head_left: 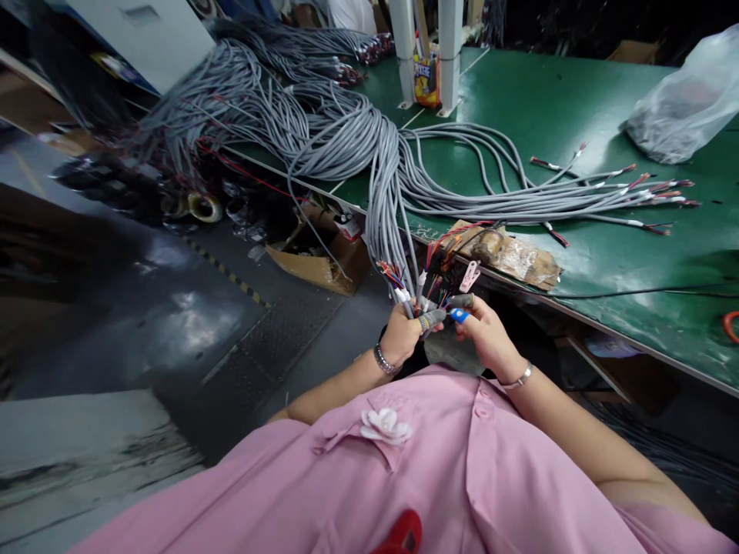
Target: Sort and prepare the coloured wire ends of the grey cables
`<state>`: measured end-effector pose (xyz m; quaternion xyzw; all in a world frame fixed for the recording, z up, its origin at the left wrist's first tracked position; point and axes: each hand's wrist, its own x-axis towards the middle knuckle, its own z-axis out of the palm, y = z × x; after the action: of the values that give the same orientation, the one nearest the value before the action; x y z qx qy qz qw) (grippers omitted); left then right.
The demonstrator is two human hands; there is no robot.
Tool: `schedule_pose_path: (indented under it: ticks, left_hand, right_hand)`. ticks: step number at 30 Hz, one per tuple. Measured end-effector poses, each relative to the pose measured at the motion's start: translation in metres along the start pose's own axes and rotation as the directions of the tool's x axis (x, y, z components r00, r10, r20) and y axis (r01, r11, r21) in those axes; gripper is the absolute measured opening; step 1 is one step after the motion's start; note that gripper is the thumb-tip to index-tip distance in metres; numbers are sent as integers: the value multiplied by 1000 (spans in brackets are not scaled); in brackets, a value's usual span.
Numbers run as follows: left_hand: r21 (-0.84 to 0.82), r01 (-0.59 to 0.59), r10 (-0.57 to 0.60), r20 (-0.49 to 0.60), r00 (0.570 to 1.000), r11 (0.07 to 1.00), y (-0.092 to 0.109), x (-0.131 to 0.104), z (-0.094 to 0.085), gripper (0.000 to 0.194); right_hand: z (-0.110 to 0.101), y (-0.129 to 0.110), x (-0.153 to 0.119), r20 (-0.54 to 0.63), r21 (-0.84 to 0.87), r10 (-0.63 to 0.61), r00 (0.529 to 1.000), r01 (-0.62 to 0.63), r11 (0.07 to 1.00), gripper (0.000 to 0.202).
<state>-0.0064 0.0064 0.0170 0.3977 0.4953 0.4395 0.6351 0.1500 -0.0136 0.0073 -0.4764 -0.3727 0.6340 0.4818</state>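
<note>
Many grey cables (386,208) hang over the bench edge, their stripped ends showing thin coloured wires. My left hand (405,329) is closed round several of these cable ends, just beyond my pink shirt. A grey covering is on its thumb. Close to its right, my right hand (485,331) pinches with thumb and forefinger near the coloured wires (442,296); a grey cover and a blue wrap are on its fingertips. What lies between those fingertips is too small to make out. A pink clip (470,275) stands just above the right hand.
The green bench (519,92) carries more cables with bare ends, a taped cardboard piece (513,258), a white post (449,54) and a plastic bag (687,100). An open cardboard box (315,265) sits below the bench edge. A pale surface (86,462) is at lower left.
</note>
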Motion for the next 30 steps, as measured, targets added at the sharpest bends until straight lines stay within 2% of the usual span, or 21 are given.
schedule_pose_path:
  ticks: [2, 5, 10, 16, 20, 23, 25, 27, 30]
  left_hand:
    - [-2, 2, -2, 8, 1000, 1000, -1, 0, 0, 31]
    - [19, -12, 11, 46, 999, 1000, -5, 1, 1, 30]
    - [31, -22, 21, 51, 998, 999, -10, 2, 2, 31]
    - [51, -47, 45, 48, 998, 998, -14, 4, 1, 30]
    - [127, -56, 35, 160, 987, 990, -9, 5, -4, 31]
    - [222, -41, -27, 294, 955, 974, -2, 7, -9, 33]
    - [269, -20, -80, 355, 932, 963, 0, 8, -12, 33]
    - [274, -3, -98, 353, 930, 962, 0, 7, -13, 32]
    - [196, -10, -39, 242, 970, 981, -6, 5, -12, 30]
  right_hand:
    - [0, -4, 2, 34, 17, 13, 999, -13, 1000, 36]
    - [2, -8, 7, 57, -13, 20, 998, -20, 1000, 34]
    - [5, -5, 12, 3, -64, 17, 1000, -16, 998, 30]
    - [6, -2, 8, -55, -31, 24, 998, -26, 999, 26]
    - [8, -8, 5, -30, -33, -6, 1000, 5, 999, 22]
    - [12, -12, 4, 65, -41, -69, 995, 72, 997, 19]
    - [13, -11, 3, 86, -67, -124, 989, 130, 989, 18]
    - [13, -8, 4, 69, -108, -169, 983, 176, 978, 17]
    - [9, -3, 6, 23, -135, -166, 986, 168, 977, 19]
